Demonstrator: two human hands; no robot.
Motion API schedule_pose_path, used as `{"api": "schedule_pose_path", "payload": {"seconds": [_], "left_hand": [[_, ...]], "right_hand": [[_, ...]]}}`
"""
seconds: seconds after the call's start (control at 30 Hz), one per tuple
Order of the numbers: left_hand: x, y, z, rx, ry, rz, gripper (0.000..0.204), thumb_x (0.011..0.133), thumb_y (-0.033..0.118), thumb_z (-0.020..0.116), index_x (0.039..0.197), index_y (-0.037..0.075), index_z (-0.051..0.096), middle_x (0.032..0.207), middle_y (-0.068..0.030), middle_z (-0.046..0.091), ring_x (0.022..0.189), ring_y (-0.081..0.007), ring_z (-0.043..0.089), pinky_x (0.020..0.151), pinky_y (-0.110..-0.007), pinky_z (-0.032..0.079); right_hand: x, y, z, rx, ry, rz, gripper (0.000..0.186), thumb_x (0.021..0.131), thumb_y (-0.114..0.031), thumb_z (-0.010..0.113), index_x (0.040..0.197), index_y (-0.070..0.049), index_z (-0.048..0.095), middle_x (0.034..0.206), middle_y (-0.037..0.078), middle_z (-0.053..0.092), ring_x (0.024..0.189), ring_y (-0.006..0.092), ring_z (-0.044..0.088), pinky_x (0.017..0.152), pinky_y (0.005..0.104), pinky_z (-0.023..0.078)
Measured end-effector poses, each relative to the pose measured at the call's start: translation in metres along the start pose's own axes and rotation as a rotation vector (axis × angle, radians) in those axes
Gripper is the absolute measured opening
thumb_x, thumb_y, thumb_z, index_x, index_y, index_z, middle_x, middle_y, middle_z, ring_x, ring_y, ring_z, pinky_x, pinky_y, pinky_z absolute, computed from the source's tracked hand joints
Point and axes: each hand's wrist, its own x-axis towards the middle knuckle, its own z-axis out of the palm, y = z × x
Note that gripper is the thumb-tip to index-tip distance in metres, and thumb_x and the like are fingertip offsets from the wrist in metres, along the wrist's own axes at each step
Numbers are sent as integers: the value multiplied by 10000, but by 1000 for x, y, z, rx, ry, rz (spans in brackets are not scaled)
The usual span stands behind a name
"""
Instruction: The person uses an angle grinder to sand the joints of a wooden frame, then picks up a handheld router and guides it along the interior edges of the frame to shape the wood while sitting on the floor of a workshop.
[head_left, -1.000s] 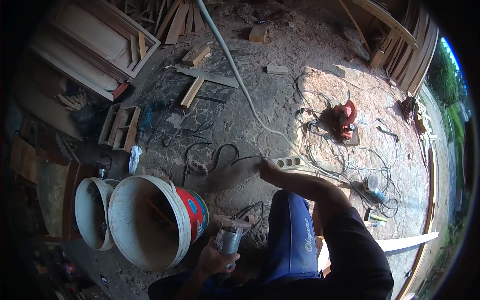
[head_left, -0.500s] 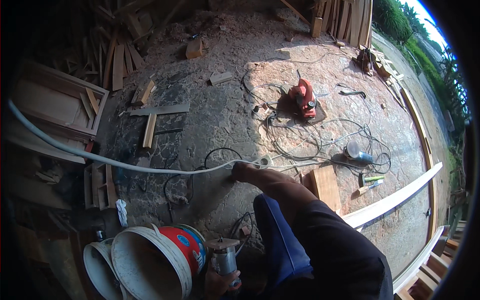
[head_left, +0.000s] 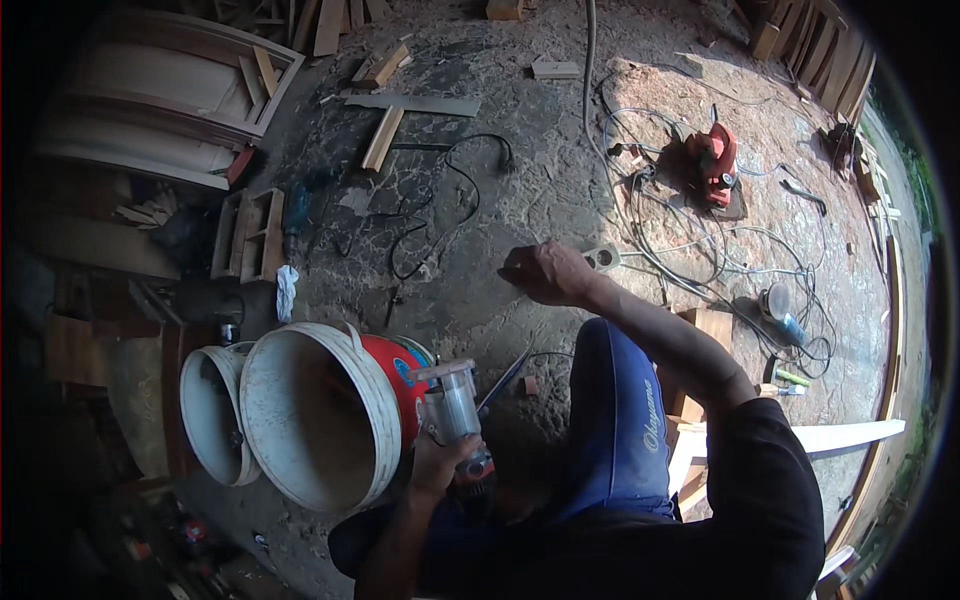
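Observation:
My left hand (head_left: 450,462) is wrapped around a silver handheld trim router (head_left: 452,405) with a flat base plate on top, held beside a red bucket with a white rim (head_left: 385,440). My right hand (head_left: 548,270) reaches out over the concrete floor, fingers curled, at the near end of a power strip (head_left: 604,257); whatever is in its fingers is hidden. Dark cords (head_left: 452,160) lie in loops beyond it. My bent knee in blue trousers (head_left: 615,420) is between the two arms.
A second white bucket (head_left: 190,410) stands at left, with panelled wooden frames (head_left: 170,75) behind. A red electric planer (head_left: 714,165), a blue tool (head_left: 785,322) and tangled cables lie right. Wood offcuts (head_left: 385,140) lie ahead; long boards (head_left: 845,432) lie along the right.
My view has tilted back and forth. My right hand stays out by the power strip and is now raised slightly, knuckles up. The router in my left hand has come up nearer the bucket's side.

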Motion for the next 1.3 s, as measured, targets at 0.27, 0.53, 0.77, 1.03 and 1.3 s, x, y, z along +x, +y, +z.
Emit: {"api": "schedule_pose_path", "payload": {"seconds": [0.27,0.53,0.77,1.03,1.3], "left_hand": [[22,21,-3,-85,-60,22,550,901,267,758,1335,22,524,1131,-106,646,971,-198,690,828,-375,601],[41,79,22,-277,-456,-354,663,963,495,667,1336,-25,495,1113,-251,686,987,-345,739,847,-442,635],[75,122,70,-343,-565,-242,717,1007,620,508,1293,-39,517,1012,-235,701,877,-322,743,798,-441,630],[93,152,2,436,215,279,348,1005,378,671,1149,68,732,822,25,586,594,-55,551,505,-211,474],[206,182,7,935,479,636,338,956,296,632,1065,-2,745,970,-193,751,904,-334,722,779,-410,524]], "right_hand": [[-114,-85,58,266,165,-280,514,842,-172,767,1334,-172,618,1214,100,645,1078,301,682,912,440,556],[-49,-41,5,-322,289,-1034,703,879,-274,638,1547,-276,420,1414,65,548,1400,273,511,1151,456,429],[-30,-40,-31,-351,649,-880,643,794,-271,769,1379,-174,520,1280,80,629,1239,264,632,1106,485,459],[-51,-19,-61,-290,774,-205,773,625,-249,882,1304,-137,531,1177,107,643,1159,314,644,1067,505,468],[-112,8,-73,474,762,262,675,697,-288,841,1219,-9,519,1005,138,722,884,252,725,810,397,573]]}}
